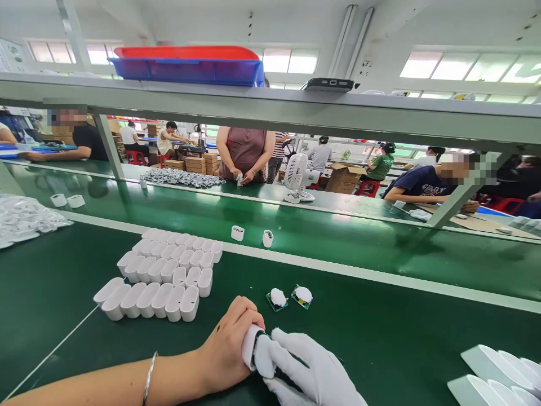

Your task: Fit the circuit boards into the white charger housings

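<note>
My left hand (234, 341), bare with a bracelet at the wrist, is wrapped round a white oval plastic housing (249, 347). The housing is tilted so its open end faces right. At that opening my right hand (313, 363), in a white glove, has its fingers closed on a circuit board with a white rounded top (265, 356). Part of the board appears to be inside the housing; the glove hides the rest. Just beyond my hands lie two similar boards, a left one (278, 299) and a right one (303, 295), both green with white rounded tops.
Rows of white housings (158, 301) stand at left; more housings (492, 366) lie at the right edge. Two filled housings sit on the green conveyor belt (338, 248). A pile of white parts (25, 220) is far left. A shelf (236, 107) crosses overhead. Co-workers sit beyond.
</note>
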### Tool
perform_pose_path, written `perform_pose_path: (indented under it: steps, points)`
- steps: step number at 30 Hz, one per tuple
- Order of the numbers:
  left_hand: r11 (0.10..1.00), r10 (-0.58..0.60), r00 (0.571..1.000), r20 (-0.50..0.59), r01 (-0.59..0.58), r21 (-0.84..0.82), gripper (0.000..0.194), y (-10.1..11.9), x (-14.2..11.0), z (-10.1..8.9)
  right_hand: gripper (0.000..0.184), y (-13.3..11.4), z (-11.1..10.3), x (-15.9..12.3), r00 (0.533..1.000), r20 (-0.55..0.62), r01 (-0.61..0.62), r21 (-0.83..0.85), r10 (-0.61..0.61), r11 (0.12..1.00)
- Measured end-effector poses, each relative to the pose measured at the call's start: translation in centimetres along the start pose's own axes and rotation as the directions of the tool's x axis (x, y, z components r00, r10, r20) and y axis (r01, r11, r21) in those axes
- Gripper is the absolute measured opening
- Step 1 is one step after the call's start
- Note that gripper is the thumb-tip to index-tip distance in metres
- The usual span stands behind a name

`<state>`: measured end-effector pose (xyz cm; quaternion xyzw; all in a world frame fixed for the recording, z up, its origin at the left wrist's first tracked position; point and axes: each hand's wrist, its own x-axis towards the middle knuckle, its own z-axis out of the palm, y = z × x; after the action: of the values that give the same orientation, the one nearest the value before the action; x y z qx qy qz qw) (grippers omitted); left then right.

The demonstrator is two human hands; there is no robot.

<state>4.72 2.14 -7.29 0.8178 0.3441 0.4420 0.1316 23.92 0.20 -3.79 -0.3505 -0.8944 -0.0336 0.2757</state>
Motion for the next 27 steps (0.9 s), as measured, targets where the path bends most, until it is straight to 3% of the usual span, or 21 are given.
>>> perform_pose_path:
  steps: [3, 7, 15, 20, 27]
  points:
    - [0.999, -0.034, 0.999, -0.001, 0.034, 0.032, 0.032, 0.0, -0.1, 0.1, 0.024, 0.4, 0.8, -0.8, 0.995, 0.017, 0.097, -0.176, -0.096, 0.98]
    - [0.996, -0.027, 1.0, -0.016, 0.028, 0.081, 0.033, 0.0, -0.2, 0.2, 0.025, 0.2, 1.1, -1.1, 0.996, 0.046, 0.091, -0.253, -0.082, 0.963]
    - [0.998, 0.008, 1.0, -0.01, -0.007, 0.065, 0.033, 0.1, 0.1, 0.0, 0.019, -0.6, 0.2, -0.2, 0.998, 0.024, 0.056, -0.208, -0.052, 0.976]
    - [0.998, 0.032, 0.999, -0.022, -0.031, 0.049, 0.029, 0.1, 0.1, -0.1, 0.018, -0.4, 0.2, 0.2, 0.998, -0.011, 0.065, -0.092, -0.067, 0.994]
    - [0.994, 0.075, 0.996, -0.042, -0.072, 0.081, 0.025, 0.0, 0.1, 0.1, 0.025, 0.1, 1.3, -0.9, 0.997, 0.071, -0.014, -0.091, 0.02, 0.996]
